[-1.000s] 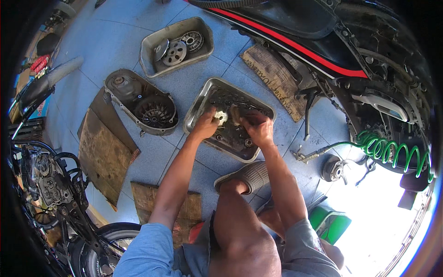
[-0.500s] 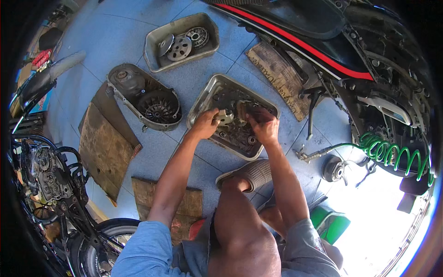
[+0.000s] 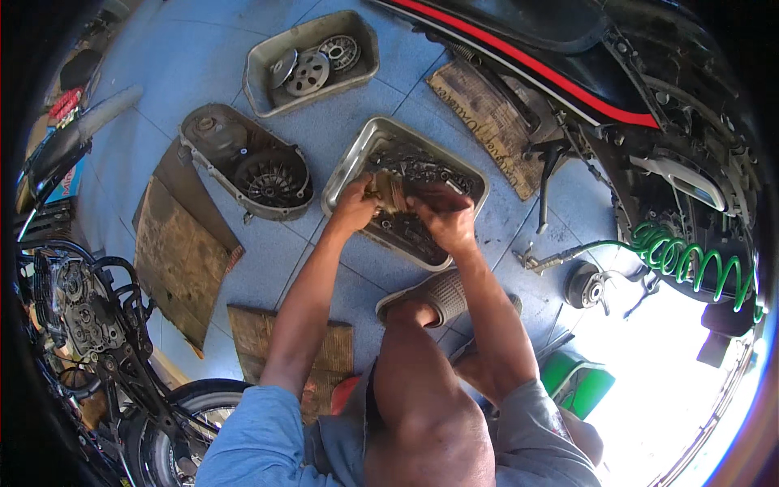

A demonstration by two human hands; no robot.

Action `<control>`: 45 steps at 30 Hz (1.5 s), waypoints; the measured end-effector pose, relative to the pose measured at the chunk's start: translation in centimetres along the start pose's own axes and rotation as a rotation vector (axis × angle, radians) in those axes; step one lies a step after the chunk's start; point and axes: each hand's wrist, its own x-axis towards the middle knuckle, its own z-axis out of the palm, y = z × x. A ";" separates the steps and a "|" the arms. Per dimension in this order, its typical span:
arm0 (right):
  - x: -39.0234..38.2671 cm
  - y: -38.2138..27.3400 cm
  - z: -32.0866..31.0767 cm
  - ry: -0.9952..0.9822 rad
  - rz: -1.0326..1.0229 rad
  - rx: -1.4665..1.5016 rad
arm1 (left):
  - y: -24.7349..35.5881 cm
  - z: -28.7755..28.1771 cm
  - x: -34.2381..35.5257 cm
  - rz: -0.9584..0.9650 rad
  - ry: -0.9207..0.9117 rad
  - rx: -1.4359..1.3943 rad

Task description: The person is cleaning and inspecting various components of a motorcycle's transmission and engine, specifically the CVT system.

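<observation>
A rectangular metal tray (image 3: 349, 161) lies on the floor in front of me, its bottom dark with oily grime and several small metal parts (image 3: 430, 172). Above its left half, my left hand (image 3: 354, 206) is closed on a small metal part that is now mostly covered. My right hand (image 3: 448, 217) grips a brush, whose brown bristles (image 3: 393, 191) lie against that part beside my left fingers. The brush handle is hidden in my right hand.
Beyond the tray, a metal basin (image 3: 261, 91) holds round discs (image 3: 308, 75). An engine cover (image 3: 213, 140) lies to the left, near cardboard (image 3: 180, 256). A motorcycle stand (image 3: 552, 183), a coiled green air hose (image 3: 686, 260) and a round hub (image 3: 584, 286) are on the right.
The brush in my right hand has moved left onto the metal part, covering most of it. My left hand has shifted slightly left, and the whole view has moved a little.
</observation>
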 end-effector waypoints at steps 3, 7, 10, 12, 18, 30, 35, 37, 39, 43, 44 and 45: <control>-0.7 3.9 -1.4 0.193 0.059 -0.221 | 1.4 1.2 1.1 -0.252 0.105 -0.517; -2.3 -2.7 2.6 0.165 -0.038 0.154 | -3.1 -0.6 1.9 -0.268 0.188 -0.605; -2.5 0.8 2.0 0.183 0.072 0.155 | -2.5 1.4 1.9 -0.258 0.148 -0.750; -1.6 1.2 0.0 0.346 0.060 0.139 | 2.6 3.8 1.5 -0.440 0.448 -0.618; -0.7 3.3 -0.6 0.103 0.025 -0.496 | 0.7 1.0 1.3 -0.542 0.170 -0.804; -0.9 -1.9 1.8 -0.010 0.076 0.256 | 0.3 0.4 0.2 -0.378 -0.106 -1.228; -0.4 2.6 -1.3 0.101 0.111 -0.264 | 1.5 0.7 0.8 -0.442 -0.113 -0.848; -1.3 3.4 -1.2 0.220 0.169 -0.012 | 1.8 0.4 0.4 -0.396 -0.055 -0.767; -2.5 4.9 -1.4 0.244 0.203 0.009 | 2.3 0.5 0.7 -0.400 -0.051 -0.704; -6.8 6.7 -3.7 0.150 0.179 -0.280 | 3.6 0.3 0.6 -0.436 -0.180 -0.809; -7.1 5.9 -5.1 -0.161 0.329 -0.543 | 2.7 -0.6 0.4 -0.424 -0.124 -0.605; -7.6 4.3 -7.4 -0.463 0.490 -0.822 | 3.4 0.0 0.4 -0.424 -0.059 -0.191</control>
